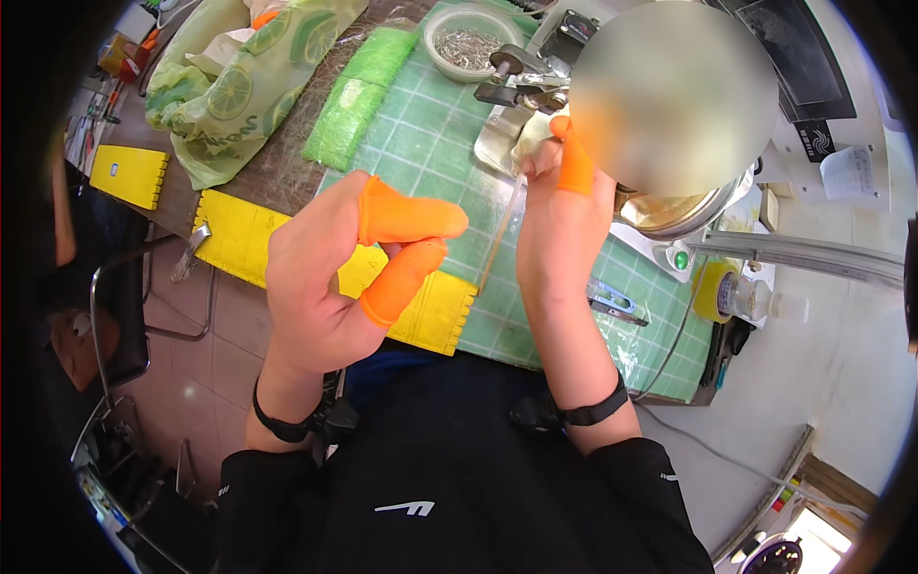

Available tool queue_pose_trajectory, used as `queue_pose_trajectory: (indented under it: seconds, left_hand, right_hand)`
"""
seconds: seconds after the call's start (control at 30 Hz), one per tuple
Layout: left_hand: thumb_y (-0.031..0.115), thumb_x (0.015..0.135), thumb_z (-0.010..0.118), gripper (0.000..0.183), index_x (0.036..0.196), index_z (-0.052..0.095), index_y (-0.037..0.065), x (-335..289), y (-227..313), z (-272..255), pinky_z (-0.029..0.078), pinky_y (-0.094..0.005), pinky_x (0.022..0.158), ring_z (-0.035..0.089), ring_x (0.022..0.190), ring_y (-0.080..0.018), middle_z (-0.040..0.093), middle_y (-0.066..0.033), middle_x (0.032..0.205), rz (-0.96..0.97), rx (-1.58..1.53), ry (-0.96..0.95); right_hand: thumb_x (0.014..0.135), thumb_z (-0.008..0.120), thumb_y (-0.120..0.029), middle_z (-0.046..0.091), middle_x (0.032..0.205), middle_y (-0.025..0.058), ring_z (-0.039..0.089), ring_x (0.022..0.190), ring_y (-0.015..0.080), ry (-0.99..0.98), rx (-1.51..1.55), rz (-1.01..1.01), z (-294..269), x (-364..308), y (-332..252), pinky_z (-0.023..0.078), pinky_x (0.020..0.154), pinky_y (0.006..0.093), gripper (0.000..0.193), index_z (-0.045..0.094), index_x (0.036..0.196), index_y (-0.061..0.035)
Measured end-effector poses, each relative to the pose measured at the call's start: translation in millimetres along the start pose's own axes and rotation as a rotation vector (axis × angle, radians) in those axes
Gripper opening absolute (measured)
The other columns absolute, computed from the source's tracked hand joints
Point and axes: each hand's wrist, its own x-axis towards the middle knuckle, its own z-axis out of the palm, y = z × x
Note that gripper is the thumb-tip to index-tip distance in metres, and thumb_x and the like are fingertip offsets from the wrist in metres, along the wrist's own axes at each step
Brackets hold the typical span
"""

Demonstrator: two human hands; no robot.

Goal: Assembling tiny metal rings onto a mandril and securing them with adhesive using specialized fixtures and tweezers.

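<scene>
My left hand is raised over the near left part of the green mat, with orange finger cots on thumb and forefinger. Their tips press together in a pinch; anything between them is too small or hidden to make out. At the metal bench machine, my right hand has its fingers curled close to the machine's front, one in an orange cot. A large blurred round patch covers part of that hand and whatever it grips. Beside it a thin pale stick slants down across the mat.
A clear bowl of small metal pieces stands behind the machine. Yellow strips edge the table front. A green wrapped bundle and a lemon-print bag lie left. A blue-handled tool and yellow tape roll are right.
</scene>
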Motion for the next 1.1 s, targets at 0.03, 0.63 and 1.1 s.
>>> queue_pose_trajectory:
  seconds: [0.03, 0.63, 1.1]
  left_hand:
    - [-0.002, 0.083, 0.077, 0.021, 0.104, 0.074, 0.0, 0, 0, -1, 0.046, -0.0275, 0.06, 0.062, 0.066, -0.0194, 0.068, -0.0101, 0.083, -0.002, 0.001, 0.0]
    - [-0.005, 0.079, 0.079, 0.023, 0.101, 0.075, 0.001, 26, -5, 6, 0.043, -0.0255, 0.055, 0.056, 0.06, -0.0156, 0.064, -0.006, 0.076, 0.171, 0.093, -0.063]
    - [-0.008, 0.078, 0.077, 0.023, 0.099, 0.074, 0.001, 22, -8, 8, 0.043, -0.0254, 0.053, 0.055, 0.059, -0.0148, 0.062, -0.0061, 0.074, 0.163, 0.136, -0.099]
  right_hand:
    - [0.109, 0.053, -0.02, 0.053, 0.103, -0.0011, 0.044, 0.077, 0.0078, 0.034, 0.031, 0.004, 2, 5, 0, 0.041, 0.078, 0.028, 0.036, 0.047, 0.142, -0.0062]
    - [0.109, 0.052, -0.019, 0.055, 0.104, -0.0009, 0.041, 0.078, 0.0084, 0.025, 0.247, 0.019, 4, -12, 0, 0.038, 0.079, 0.0285, 0.015, 0.055, 0.12, -0.0084]
    - [0.108, 0.055, -0.017, 0.048, 0.084, -0.0022, 0.043, 0.077, 0.0079, 0.142, 0.283, -0.003, 11, -1, 7, 0.04, 0.073, 0.0244, 0.01, 0.053, 0.115, -0.0091]
